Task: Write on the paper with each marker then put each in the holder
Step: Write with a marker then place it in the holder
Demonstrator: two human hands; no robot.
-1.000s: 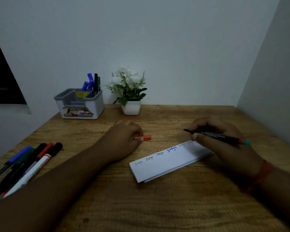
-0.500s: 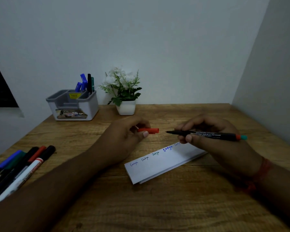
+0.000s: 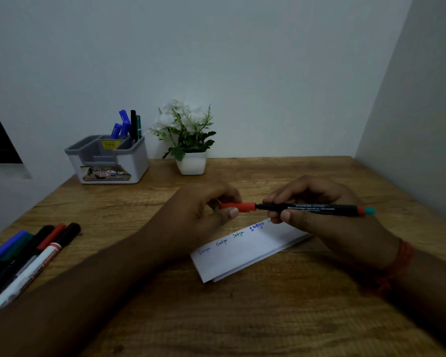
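Note:
My right hand (image 3: pixel 327 222) grips a black marker (image 3: pixel 317 209) with a red and teal end, held level above the folded white paper (image 3: pixel 245 251). My left hand (image 3: pixel 198 215) pinches the red cap (image 3: pixel 238 206), which sits over the marker's tip. The paper lies on the wooden desk and carries several small written words along its upper edge. A grey and white holder (image 3: pixel 108 161) stands at the back left with several markers (image 3: pixel 129 124) upright in its rear compartment.
Several capped markers (image 3: pixel 23 261) lie in a row at the desk's left edge. A small potted plant (image 3: pixel 188 143) stands beside the holder. Walls close off the back and the right side of the wooden desk (image 3: pixel 268 318).
The right hand lifted the marker off the paper and turned it level. The left hand raised the red cap from the desk to the marker's tip, and the cap now covers it.

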